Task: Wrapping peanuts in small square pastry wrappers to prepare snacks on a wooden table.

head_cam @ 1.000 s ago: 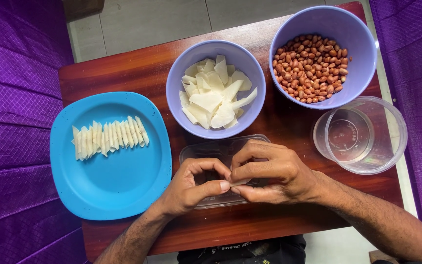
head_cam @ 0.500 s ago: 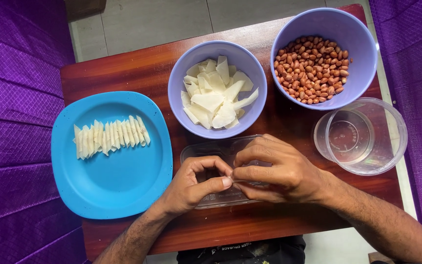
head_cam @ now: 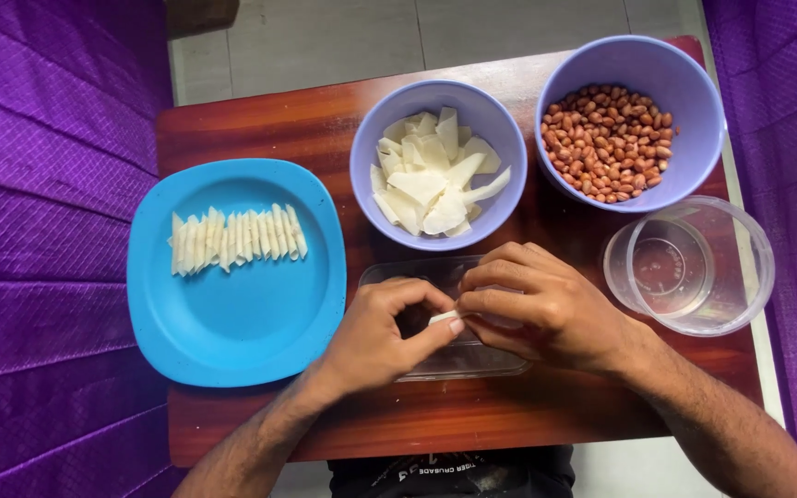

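Observation:
My left hand [head_cam: 382, 339] and my right hand [head_cam: 546, 309] meet over a clear rectangular container [head_cam: 435, 277] at the table's front. Both pinch one small white piece [head_cam: 445, 318] between their fingertips. Behind them a lilac bowl [head_cam: 367, 138] holds several flat white pieces [head_cam: 431, 184]. To the left, a blue plate [head_cam: 232, 323] carries a row of folded white pieces [head_cam: 232, 238]. The container's contents are hidden by my hands.
A second lilac bowl [head_cam: 694, 101] at the back right is full of peanuts [head_cam: 606, 143]. A clear round tub [head_cam: 694, 267] stands at the right edge of the wooden table [head_cam: 260, 120]. Purple fabric [head_cam: 39, 231] flanks both sides.
My fingers have shifted slightly on the white piece; both hands stay over the clear container. Nothing else has moved.

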